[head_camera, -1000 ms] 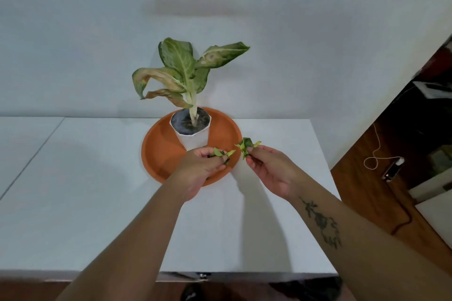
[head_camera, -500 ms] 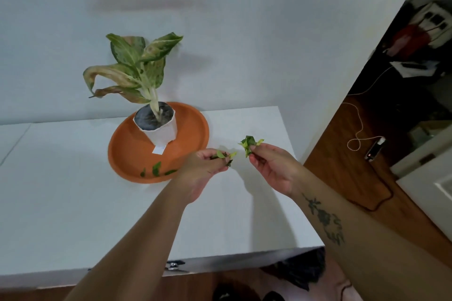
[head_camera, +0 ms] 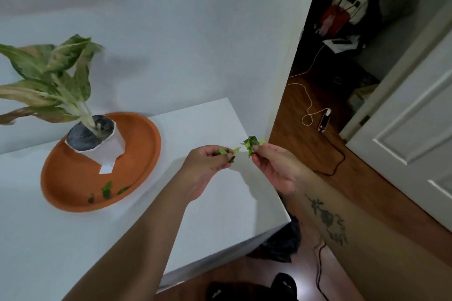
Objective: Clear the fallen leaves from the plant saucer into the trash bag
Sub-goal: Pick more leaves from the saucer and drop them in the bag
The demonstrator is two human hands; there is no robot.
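Observation:
An orange saucer (head_camera: 139, 144) lies on the white table with a white plant pot (head_camera: 107, 148) standing in it. Three small green leaf bits (head_camera: 107, 190) rest near the saucer's front rim. My left hand (head_camera: 204, 166) pinches a few small leaves (head_camera: 226, 151) above the table, right of the saucer. My right hand (head_camera: 274, 166) holds a bunch of green leaves (head_camera: 251, 143) near the table's right edge. A black trash bag (head_camera: 281, 244) shows on the floor below the table's right corner, partly hidden by the tabletop.
The white table (head_camera: 220, 120) ends at its right edge above a wooden floor (head_camera: 293, 115). A cable and a small device (head_camera: 324, 121) lie on the floor. A white door (head_camera: 415, 124) stands at the right. Dark shoes (head_camera: 283, 286) are at the bottom.
Both hands have carried their leaves rightward, away from the saucer and toward the table's right edge. The view has swung right, bringing the floor, door and black bag into sight.

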